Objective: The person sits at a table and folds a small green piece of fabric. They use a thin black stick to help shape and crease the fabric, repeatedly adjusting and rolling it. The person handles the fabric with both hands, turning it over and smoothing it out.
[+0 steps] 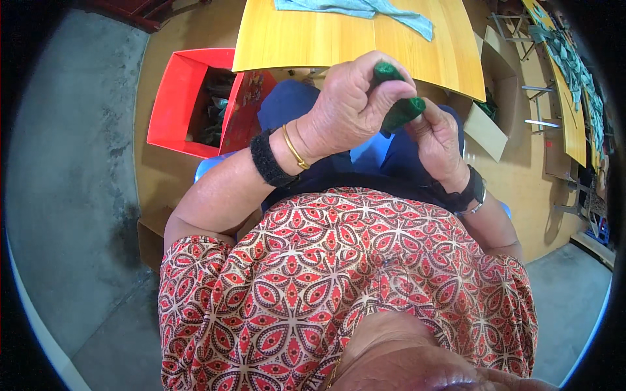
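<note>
A dark green, soft-looking cloth piece [402, 116] is held up between my two hands, just off the near edge of the table and above my lap. My left hand [355, 107] is closed around it, thumb pressed across it, and one rounded green end shows above the thumb. On the other side my right hand [438, 140] pinches it near a second rounded end. My fingers hide the middle, so I cannot tell whether it is one piece or two.
Pale teal cloths [365, 8] lie on the yellow wooden table [313, 42]. At the left stands a red box [171, 107] with dark packets inside. An open cardboard box [488, 127] at the right holds something green. Further right, teal cloths [568, 58] cover another table.
</note>
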### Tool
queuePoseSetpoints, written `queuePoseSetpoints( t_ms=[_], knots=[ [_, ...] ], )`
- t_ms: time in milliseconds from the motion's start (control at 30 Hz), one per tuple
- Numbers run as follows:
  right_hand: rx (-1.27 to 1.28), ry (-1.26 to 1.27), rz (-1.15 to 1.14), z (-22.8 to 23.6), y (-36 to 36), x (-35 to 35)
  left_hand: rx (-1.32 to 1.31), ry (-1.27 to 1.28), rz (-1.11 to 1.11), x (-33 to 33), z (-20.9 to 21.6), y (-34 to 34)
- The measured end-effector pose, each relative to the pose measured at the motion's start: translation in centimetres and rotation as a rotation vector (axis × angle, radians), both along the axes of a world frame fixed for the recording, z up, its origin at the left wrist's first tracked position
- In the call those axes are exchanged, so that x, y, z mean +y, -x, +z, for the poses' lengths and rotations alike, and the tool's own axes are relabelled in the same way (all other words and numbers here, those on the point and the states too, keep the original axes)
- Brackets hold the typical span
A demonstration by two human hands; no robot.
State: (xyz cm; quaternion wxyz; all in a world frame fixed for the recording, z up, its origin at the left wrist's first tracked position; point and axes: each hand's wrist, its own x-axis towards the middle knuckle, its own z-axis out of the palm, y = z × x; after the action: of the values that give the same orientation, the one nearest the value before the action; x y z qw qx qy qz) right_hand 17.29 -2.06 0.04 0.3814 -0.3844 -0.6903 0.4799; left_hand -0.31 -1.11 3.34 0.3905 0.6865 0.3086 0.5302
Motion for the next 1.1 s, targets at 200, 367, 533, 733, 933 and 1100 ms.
queuePoseSetpoints(
  t_ms=[200,367,533,733,933,1100],
  knots=[
    [0.143,-0.024,0.084,1.1,0.8,-0.4,0.025,0.001,-0.052,-0.2,0.0,0.0],
    [0.366,0.388,0.238,1.1,-0.1,-0.1,0.087,-0.009,-0.110,-0.2,-0.2,0.0],
    [0.417,0.588,0.382,1.3,-1.0,0.5,0.064,-0.091,-0.066,-0.4,-0.4,-0.4],
    [0.370,0.373,0.224,1.8,0.3,0.3,-0.058,0.041,0.021,-0.2,-0.3,-0.3],
    [0.098,0.131,0.140,1.0,-0.2,0.9,-0.077,0.133,-0.009,-0.3,-0.3,-0.2],
    [0.068,0.019,0.167,-0.1,-1.1,1.0,-0.015,0.004,-0.132,-0.4,-0.5,-0.2]
  ],
)
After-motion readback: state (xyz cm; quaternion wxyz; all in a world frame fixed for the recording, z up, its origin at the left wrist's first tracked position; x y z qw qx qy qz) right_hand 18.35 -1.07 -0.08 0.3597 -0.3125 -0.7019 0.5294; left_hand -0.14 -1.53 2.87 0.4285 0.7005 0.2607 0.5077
